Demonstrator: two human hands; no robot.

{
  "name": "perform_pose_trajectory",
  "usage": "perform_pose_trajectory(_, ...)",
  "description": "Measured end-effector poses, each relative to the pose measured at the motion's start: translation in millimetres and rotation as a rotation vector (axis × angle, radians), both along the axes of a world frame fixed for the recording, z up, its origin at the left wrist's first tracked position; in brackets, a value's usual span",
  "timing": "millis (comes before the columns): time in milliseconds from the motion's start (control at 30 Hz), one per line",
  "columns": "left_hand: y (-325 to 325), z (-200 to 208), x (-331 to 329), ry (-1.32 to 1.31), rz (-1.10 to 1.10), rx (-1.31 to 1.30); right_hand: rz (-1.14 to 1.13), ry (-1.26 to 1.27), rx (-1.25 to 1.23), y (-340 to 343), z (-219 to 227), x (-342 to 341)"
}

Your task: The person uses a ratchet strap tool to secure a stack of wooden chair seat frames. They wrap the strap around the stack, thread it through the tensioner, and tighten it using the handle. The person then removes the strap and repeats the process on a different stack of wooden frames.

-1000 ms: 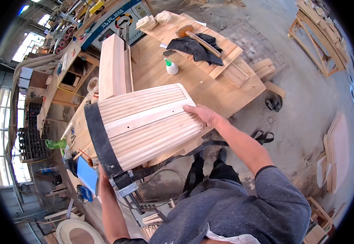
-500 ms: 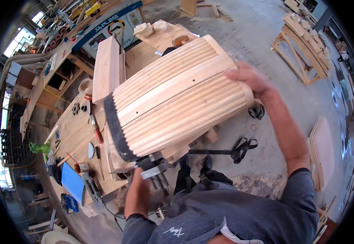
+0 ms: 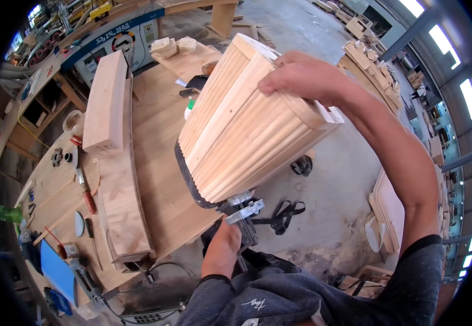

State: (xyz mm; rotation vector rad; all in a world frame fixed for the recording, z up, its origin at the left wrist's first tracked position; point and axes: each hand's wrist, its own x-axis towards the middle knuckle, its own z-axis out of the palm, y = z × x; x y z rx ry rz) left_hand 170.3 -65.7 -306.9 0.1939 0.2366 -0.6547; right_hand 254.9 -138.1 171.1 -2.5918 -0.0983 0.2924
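Note:
A fluted, tapering wooden piece (image 3: 246, 125) is held tilted, its far end raised. My right hand (image 3: 306, 79) is closed over that raised end, the thumb lying on the ribbed face. Around the lower end runs a black strap (image 3: 188, 176). At its near corner the strap joins a metal band clamp (image 3: 245, 211). My left hand (image 3: 224, 245) is at the clamp from below, its fingers mostly hidden behind clamp and strap. A loose black strap loop (image 3: 287, 217) hangs or lies to the right of the clamp.
A wooden workbench (image 3: 162, 125) on the left bears a long pale wooden block (image 3: 105, 103), a red-handled tool (image 3: 88, 201), a screwdriver (image 3: 92, 239) and a blue board (image 3: 59, 271). Flat wooden panels (image 3: 390, 212) stand at right. A loaded wooden rack (image 3: 371, 70) is further back.
The fluted piece has turned more upright and shifted right, with the clamp and my left hand moving along. My right hand now reaches over its top end instead of holding its right side.

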Motion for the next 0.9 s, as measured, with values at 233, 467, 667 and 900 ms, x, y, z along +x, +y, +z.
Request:
perform_pose_trajectory(233, -16.1, -13.3, -8.1, 0.020, -0.027, -0.041, 0.043, 0.094, -0.042, 9.9, -33.0, 31.4)
perform_pose_trajectory(467, -30.1, -34.9, -70.5, 0.139, -0.008, -0.073, 0.199, 0.078, -0.035, 15.3, -33.7, 31.7)
perform_pose_trajectory(667, -41.0, 29.0, -147.5, 0.346, 0.127, -0.331, 0.277, 0.015, -0.075, 24.4, -35.6, -8.3)
perform_pose_trajectory(900, 7.3, 67.2, -190.5, 0.133, 0.221, -0.196, 0.533, -0.064, -0.033, 63.5, -82.7, -60.0)
